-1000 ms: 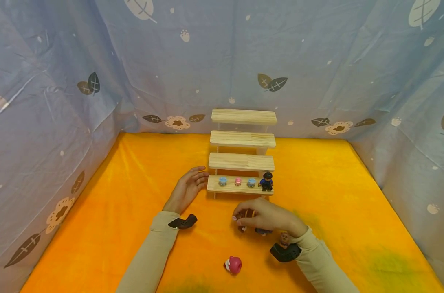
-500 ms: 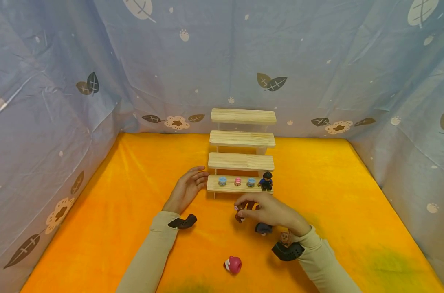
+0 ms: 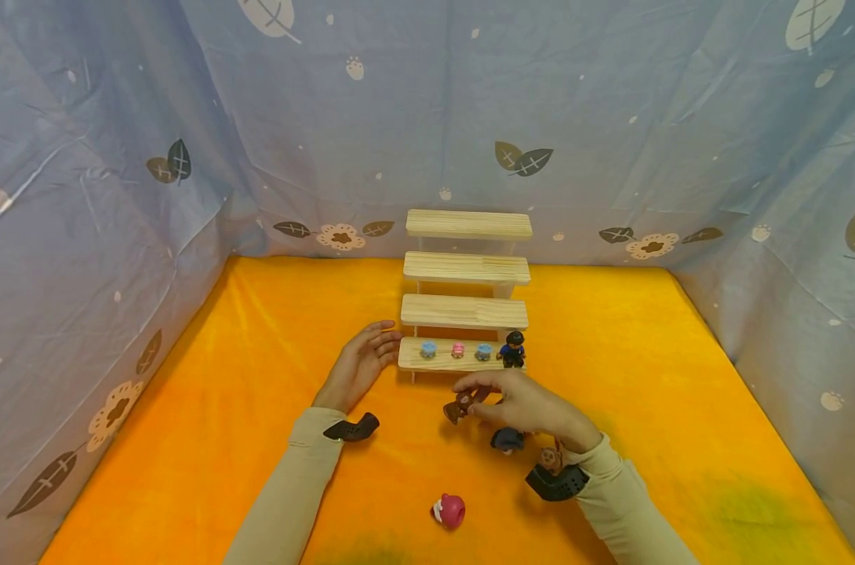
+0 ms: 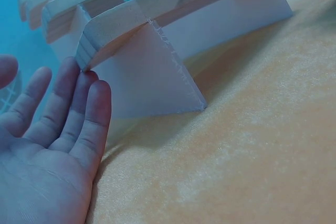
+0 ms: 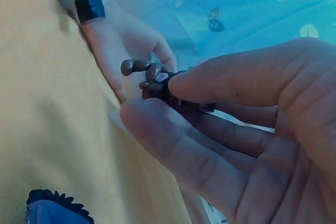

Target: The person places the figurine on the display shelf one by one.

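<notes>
Right hand (image 3: pixel 521 402) pinches a brown figurine (image 3: pixel 459 406)! Left hand (image 4: pixel 47 161) lies straight-fingered; only its wrist view clearly shows it touching the wooden stand (image 4: pixel 118 32).

Soft, even light fills the head view; both wrist views are dimmer, blue-tinted, with shadow beside the left hand (image 4: pixel 52 156).

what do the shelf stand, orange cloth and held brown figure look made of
Shelf stand: boards pale matte wood, from the grain; supports smooth, whitish, maybe acrylic. Orange cloth: probably plush fabric, given its short nap. Held brown figure: likely smooth plastic or rubber, from faint highlights.
</notes>
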Demonstrator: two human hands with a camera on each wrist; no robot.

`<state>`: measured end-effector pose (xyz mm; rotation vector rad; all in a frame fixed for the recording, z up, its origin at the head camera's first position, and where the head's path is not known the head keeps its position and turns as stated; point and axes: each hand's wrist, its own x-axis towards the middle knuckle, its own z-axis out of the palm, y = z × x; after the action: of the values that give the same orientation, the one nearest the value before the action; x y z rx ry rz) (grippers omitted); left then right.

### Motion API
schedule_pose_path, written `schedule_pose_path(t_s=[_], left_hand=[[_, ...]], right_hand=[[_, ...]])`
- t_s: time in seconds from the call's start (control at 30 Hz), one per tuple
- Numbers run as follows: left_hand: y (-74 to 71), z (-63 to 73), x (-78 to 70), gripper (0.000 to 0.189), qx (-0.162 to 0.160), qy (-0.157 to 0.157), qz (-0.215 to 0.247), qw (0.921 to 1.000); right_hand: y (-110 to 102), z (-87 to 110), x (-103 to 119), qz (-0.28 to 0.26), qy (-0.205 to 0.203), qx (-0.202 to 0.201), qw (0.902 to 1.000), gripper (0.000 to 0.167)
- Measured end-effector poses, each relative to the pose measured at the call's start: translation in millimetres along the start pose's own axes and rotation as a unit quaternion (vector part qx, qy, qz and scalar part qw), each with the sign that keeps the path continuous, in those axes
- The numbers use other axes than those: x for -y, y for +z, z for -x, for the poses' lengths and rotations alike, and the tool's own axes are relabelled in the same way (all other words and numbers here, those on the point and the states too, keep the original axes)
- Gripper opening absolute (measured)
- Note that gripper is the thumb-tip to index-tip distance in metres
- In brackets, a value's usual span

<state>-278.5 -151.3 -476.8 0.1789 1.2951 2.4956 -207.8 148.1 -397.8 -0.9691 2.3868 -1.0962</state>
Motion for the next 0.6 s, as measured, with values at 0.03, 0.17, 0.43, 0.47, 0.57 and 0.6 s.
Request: schedule_pose_path(t_s=[0.03,0.17,0.43,0.47,0.57,0.6], left_hand=[[0.1,0.0,-0.1,0.052,0.0,0.0,0.0,1.0],[0.6,0.0,-0.5,0.052,0.001,0.001,-0.003,1.0],[1.0,0.8,-0.3,0.052,-0.001,0.0,-0.004,1.0],[1.1,0.8,-0.3,0.053,-0.001,0.0,-0.004,1.0],[1.0,0.9,0.0,0.053,0.0,0.0,-0.003,1.0],[0.9,1.0,0.0,0.053,0.0,0.0,-0.004,1.0]], right_hand=[[-0.4,-0.1,-0.2,0.011,-0.003,0.0,0.9999,0.029],[-1.1,-1.0,0.6,0.012,0.001,0.0,0.9999,0.027],[0.3,-0.5,4.1,0.005,-0.006,-0.035,0.9993,0.026],[0.4,-0.2,4.4,0.002,-0.006,-0.041,0.9992,0.025],[-0.3,1.1,5.2,0.001,-0.01,-0.056,0.9984,0.024],[-0.8,1.6,5.6,0.002,-0.011,-0.061,0.9981,0.024]])
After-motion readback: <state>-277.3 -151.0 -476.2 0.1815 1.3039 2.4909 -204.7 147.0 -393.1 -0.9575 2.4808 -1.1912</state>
